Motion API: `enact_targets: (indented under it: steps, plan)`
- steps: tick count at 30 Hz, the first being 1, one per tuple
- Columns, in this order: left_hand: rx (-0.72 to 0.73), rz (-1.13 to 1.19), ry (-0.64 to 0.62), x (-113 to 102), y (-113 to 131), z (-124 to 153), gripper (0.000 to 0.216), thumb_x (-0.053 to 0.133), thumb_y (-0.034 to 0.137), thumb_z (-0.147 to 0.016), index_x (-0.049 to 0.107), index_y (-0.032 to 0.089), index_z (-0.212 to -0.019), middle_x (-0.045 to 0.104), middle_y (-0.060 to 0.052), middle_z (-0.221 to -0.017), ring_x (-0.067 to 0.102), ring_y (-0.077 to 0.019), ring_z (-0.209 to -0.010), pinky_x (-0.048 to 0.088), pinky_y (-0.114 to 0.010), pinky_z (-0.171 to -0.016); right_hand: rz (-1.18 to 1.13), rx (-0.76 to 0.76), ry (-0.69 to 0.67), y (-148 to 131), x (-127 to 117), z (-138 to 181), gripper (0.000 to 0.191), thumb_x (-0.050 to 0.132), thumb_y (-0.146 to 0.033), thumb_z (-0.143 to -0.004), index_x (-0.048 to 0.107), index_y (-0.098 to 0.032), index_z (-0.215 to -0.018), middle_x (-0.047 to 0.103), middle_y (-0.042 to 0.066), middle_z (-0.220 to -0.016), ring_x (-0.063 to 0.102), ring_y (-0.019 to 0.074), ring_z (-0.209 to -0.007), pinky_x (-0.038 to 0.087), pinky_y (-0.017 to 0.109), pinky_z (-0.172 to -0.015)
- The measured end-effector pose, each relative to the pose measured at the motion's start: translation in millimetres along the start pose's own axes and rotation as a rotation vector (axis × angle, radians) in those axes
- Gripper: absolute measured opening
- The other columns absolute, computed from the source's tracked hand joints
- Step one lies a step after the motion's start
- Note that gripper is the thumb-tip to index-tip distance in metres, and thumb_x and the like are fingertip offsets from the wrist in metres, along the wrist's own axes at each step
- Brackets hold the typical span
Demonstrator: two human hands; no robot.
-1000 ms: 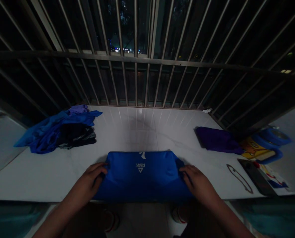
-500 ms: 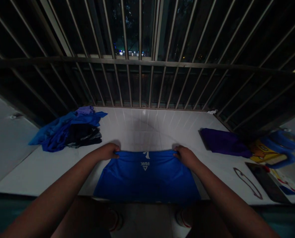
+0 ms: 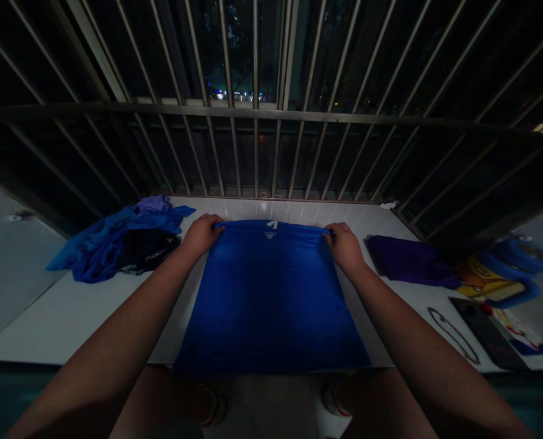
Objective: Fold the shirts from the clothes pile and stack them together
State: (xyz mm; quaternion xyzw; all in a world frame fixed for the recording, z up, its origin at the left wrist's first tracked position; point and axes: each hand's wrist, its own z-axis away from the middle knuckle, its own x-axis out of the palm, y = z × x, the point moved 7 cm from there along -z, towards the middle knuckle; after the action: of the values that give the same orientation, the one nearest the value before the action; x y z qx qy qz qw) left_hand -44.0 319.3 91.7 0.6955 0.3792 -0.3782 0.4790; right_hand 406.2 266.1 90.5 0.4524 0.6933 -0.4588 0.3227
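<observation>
A blue shirt (image 3: 271,299) with a small white logo near its far edge lies stretched between my hands, over the white ledge. My left hand (image 3: 203,235) pinches its far left corner. At the far right corner, my right hand (image 3: 343,244) grips the cloth between thumb and fingers. The shirt's near edge reaches the front of the ledge. To the left lies a heap of crumpled blue and dark clothes (image 3: 120,244), with a lilac piece on top. A folded purple garment (image 3: 411,262) rests to the right of my right hand.
Metal window bars (image 3: 255,152) rise behind the white ledge (image 3: 38,323). On the right lie blue rolls (image 3: 522,256), a yellow packet (image 3: 488,280), a thin looped cord (image 3: 454,335) and a dark flat object (image 3: 486,335). My legs are below the front edge.
Both hands have moved away from me toward the window, drawing the shirt's far edge along. More of the shirt now lies spread over the ledge. Both grips have stayed closed.
</observation>
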Motion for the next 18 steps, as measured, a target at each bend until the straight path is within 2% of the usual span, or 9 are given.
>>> enact_targets:
  steps: [2,4,7,10,13,15,18]
  plan:
    - [0.065,0.074,0.078,-5.5,3.3,41.7,0.024,0.063,0.035,-0.098,0.077,0.02,-0.112,0.07,-0.008,-0.104,0.067,-0.0241,-0.094,0.054,-0.035,-0.092,-0.041,-0.038,0.035,4.6,-8.4,29.8,0.023,0.057,-0.027,-0.108,0.074,-0.017,-0.119,0.069,0.012,-0.118,0.069,0.0229,-0.102,0.055,0.035,-0.1]
    - [0.092,0.158,0.089,3.3,2.2,95.7,0.025,0.06,0.032,-0.099,0.078,0.022,-0.114,0.069,-0.008,-0.109,0.069,-0.0226,-0.093,0.058,-0.036,-0.092,-0.083,-0.083,0.037,12.6,-6.9,72.4,0.02,0.058,-0.026,-0.105,0.074,-0.02,-0.115,0.07,0.012,-0.116,0.071,0.0253,-0.103,0.059,0.038,-0.098]
    - [0.119,0.229,0.009,34.8,0.3,178.1,0.027,0.057,0.026,-0.1,0.079,0.025,-0.115,0.07,-0.009,-0.12,0.073,-0.0252,-0.11,0.061,-0.04,-0.102,-0.123,-0.135,-0.058,28.2,13.7,143.5,0.024,0.055,-0.028,-0.105,0.075,-0.023,-0.118,0.07,0.012,-0.12,0.074,0.0275,-0.107,0.063,0.041,-0.096]
    - [0.127,0.229,-0.08,62.9,-1.7,235.6,0.033,0.054,0.025,-0.102,0.081,0.028,-0.121,0.071,-0.009,-0.133,0.075,-0.0259,-0.117,0.063,-0.041,-0.105,-0.101,-0.131,-0.163,42.7,36.8,195.8,0.031,0.05,-0.025,-0.106,0.076,-0.025,-0.122,0.071,0.012,-0.124,0.075,0.027,-0.11,0.065,0.042,-0.097]
    - [0.094,0.202,-0.068,68.6,-6.5,255.9,0.037,0.051,0.027,-0.106,0.08,0.028,-0.129,0.069,-0.01,-0.142,0.074,-0.0276,-0.125,0.062,-0.044,-0.11,-0.073,-0.152,-0.149,44.8,39.8,212.4,0.037,0.048,-0.02,-0.104,0.075,-0.023,-0.129,0.071,0.013,-0.13,0.072,0.0293,-0.123,0.061,0.048,-0.109]
    - [0.068,0.194,-0.04,64.7,-7.6,254.2,0.038,0.05,0.027,-0.105,0.079,0.026,-0.13,0.071,-0.012,-0.14,0.074,-0.0288,-0.126,0.061,-0.046,-0.112,-0.054,-0.151,-0.132,41.2,34.7,208.4,0.04,0.051,-0.017,-0.1,0.074,-0.023,-0.132,0.07,0.014,-0.134,0.069,0.0307,-0.128,0.058,0.052,-0.114]
    - [-0.029,0.17,-0.01,61.0,-6.4,242.9,0.037,0.05,0.033,-0.105,0.077,0.021,-0.128,0.077,-0.015,-0.129,0.076,-0.0317,-0.12,0.059,-0.051,-0.114,-0.038,-0.112,-0.141,33.4,29.0,197.0,0.044,0.055,-0.015,-0.095,0.072,-0.022,-0.134,0.069,0.013,-0.135,0.069,0.0305,-0.125,0.057,0.051,-0.114]
